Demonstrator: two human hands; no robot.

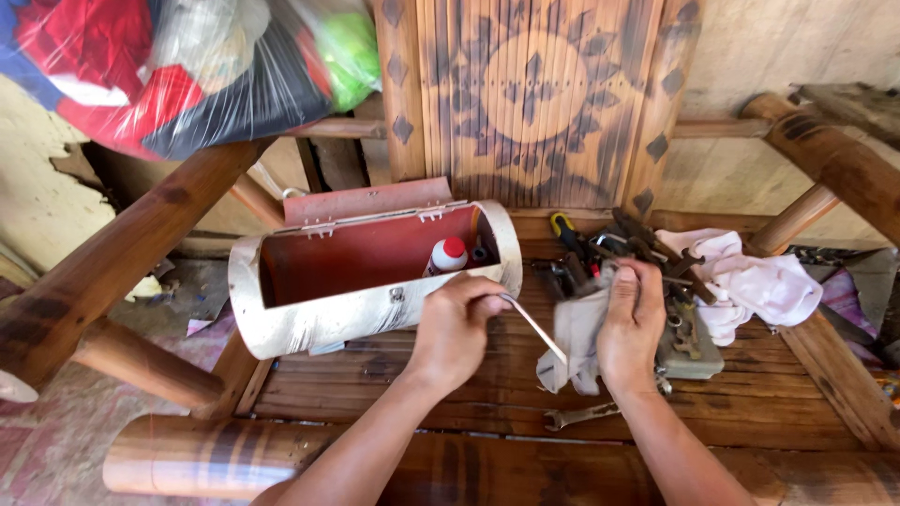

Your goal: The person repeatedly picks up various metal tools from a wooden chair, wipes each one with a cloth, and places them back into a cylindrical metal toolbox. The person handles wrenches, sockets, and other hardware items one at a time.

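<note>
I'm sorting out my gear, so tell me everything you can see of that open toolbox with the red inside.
The toolbox is a barrel-shaped case lying on its side on the slatted wooden bench, left of the pile of tools. Its outside looks whitish and worn, its inside red. The flat red lid is swung back on small metal hinges, and a metal latch sits on the front wall. Inside stands a white bottle with a red cap. The left hand is just in front of it; contact is unclear.

You are in a rustic home workshop: a slatted bamboo tabletop, a pile of rusty metal wrenches, an open red-lined cylindrical toolbox, thick bamboo posts around you.
</note>
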